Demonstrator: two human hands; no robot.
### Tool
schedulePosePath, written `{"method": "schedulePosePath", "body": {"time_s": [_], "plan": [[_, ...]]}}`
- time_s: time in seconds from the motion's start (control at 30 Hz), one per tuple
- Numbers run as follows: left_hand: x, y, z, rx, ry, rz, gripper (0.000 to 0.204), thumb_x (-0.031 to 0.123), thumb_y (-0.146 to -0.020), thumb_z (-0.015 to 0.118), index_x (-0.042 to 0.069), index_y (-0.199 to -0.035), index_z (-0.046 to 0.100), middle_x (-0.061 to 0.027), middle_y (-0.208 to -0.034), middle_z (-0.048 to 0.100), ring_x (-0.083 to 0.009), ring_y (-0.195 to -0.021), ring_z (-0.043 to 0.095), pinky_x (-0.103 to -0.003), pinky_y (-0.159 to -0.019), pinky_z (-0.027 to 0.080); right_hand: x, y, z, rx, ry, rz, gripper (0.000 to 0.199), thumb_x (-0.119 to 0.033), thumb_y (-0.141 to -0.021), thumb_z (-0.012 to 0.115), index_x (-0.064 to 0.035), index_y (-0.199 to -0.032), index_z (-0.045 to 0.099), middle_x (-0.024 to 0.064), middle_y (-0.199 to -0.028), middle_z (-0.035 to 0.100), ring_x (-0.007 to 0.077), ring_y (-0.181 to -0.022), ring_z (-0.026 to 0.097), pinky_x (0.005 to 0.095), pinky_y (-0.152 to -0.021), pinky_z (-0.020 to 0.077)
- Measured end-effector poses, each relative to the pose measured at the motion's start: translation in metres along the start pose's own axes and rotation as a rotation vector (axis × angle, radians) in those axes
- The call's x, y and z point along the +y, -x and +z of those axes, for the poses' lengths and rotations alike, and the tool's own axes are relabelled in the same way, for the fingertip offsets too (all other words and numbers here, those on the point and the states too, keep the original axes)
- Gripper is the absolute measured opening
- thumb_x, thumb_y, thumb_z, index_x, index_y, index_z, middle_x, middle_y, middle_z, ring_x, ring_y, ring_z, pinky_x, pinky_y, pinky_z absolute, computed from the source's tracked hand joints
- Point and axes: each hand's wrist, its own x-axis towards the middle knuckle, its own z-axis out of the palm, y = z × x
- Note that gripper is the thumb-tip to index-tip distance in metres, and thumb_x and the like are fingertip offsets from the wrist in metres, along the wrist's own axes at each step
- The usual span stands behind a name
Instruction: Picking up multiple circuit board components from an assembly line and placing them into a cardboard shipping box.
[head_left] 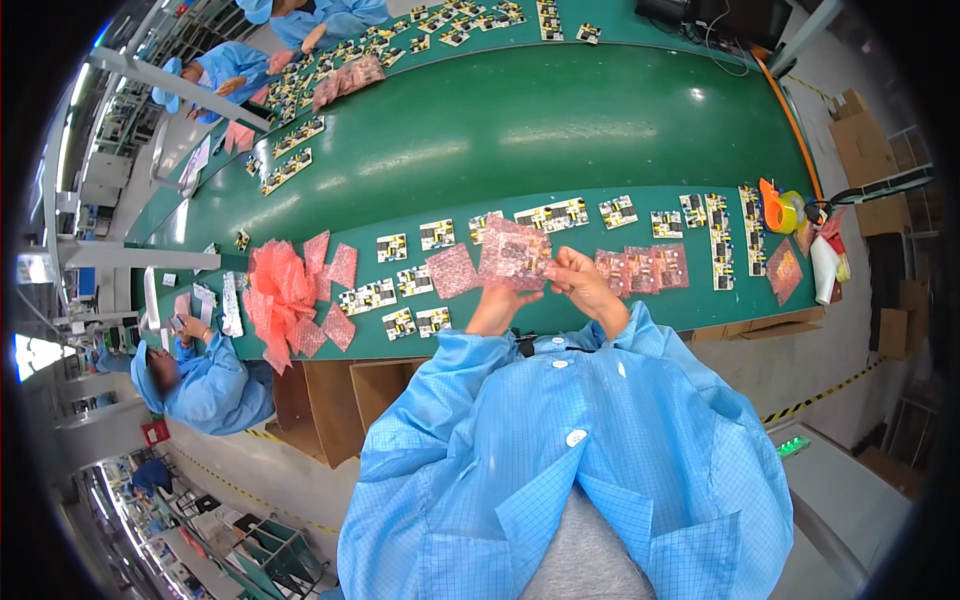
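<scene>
We grip a pink bubble bag (pixel 515 252) with left hand (pixel 497 303) and right hand (pixel 583 283), both pinched shut on it, above the green table (pixel 560 130).

Counter (pixel 600 310) edge is crowded: circuit boards (pixel 400 297) left, bagged boards (pixel 642 268) right; wide open green belt (pixel 520 140) beyond.

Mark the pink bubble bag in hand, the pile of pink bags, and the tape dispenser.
pink bubble bag (pixel 512 252), head view, middle of its face.
pile of pink bags (pixel 280 300), head view, centre of heap.
tape dispenser (pixel 775 211), head view, orange body.
</scene>
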Motion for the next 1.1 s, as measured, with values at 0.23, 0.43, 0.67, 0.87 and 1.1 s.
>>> {"method": "schedulePosePath", "body": {"time_s": [0.23, 0.43, 0.67, 0.87, 1.1], "plan": [[0.014, 0.006, 0.013, -0.060, -0.089, 0.159, 0.036, 0.018, -0.095, 0.057, 0.005, -0.129, 0.054, -0.0076, -0.119, 0.063, -0.0205, -0.103, 0.064, -0.033, -0.083, 0.054, -0.007, 0.006, 0.001, 0.003, 0.077, 0.015, 0.029, -0.003, -0.086, 0.067, -0.0146, -0.084, 0.040, -0.0055, -0.067, 0.043, 0.0041, -0.057, 0.040, 0.0227, -0.056, 0.0368], [-0.011, -0.011, -0.025, -0.100, -0.308, 0.214, 0.046, 0.019, -0.090, 0.065, 0.007, -0.131, 0.048, -0.0098, -0.121, 0.060, -0.0210, -0.105, 0.063, -0.036, -0.082, 0.057, -0.003, 0.008, -0.003, -0.050, 0.033, 0.063, 0.026, -0.005, -0.086, 0.068, -0.0127, -0.093, 0.044, -0.0032, -0.072, 0.053, 0.0049, -0.060, 0.047, 0.0221, -0.057, 0.0384], [-0.002, 0.000, -0.012, -0.174, -0.127, 0.161, 0.052, 0.034, -0.092, 0.063, 0.008, -0.134, 0.047, -0.0105, -0.125, 0.059, -0.0234, -0.107, 0.063, -0.040, -0.082, 0.057, -0.004, 0.011, -0.002, -0.063, 0.127, 0.063, 0.034, -0.006, -0.085, 0.070, -0.0067, -0.111, 0.047, 0.0075, -0.095, 0.068, 0.0075, -0.071, 0.057, 0.0226, -0.061, 0.0431], [0.000, 0.010, -0.010, -0.277, 0.068, -0.003, 0.058, 0.043, -0.091, 0.062, 0.009, -0.136, 0.046, -0.0093, -0.124, 0.060, -0.0235, -0.110, 0.061, -0.040, -0.085, 0.055, -0.007, 0.017, 0.006, -0.051, 0.196, 0.084, 0.050, -0.007, -0.085, 0.069, -0.0037, -0.128, 0.044, 0.0088, -0.102, 0.069, 0.0073, -0.075, 0.058, 0.0220, -0.061, 0.0426], [-0.014, 0.009, -0.018, -0.224, 0.000, 0.041, 0.047, 0.028, -0.089, 0.068, 0.005, -0.127, 0.053, -0.0092, -0.116, 0.062, -0.0210, -0.101, 0.064, -0.038, -0.080, 0.057, -0.009, 0.022, 0.015, -0.069, 0.220, 0.108, 0.058, -0.008, -0.085, 0.069, -0.0044, -0.136, 0.041, 0.0068, -0.099, 0.070, 0.0063, -0.074, 0.057, 0.0215, -0.061, 0.0416]]}}
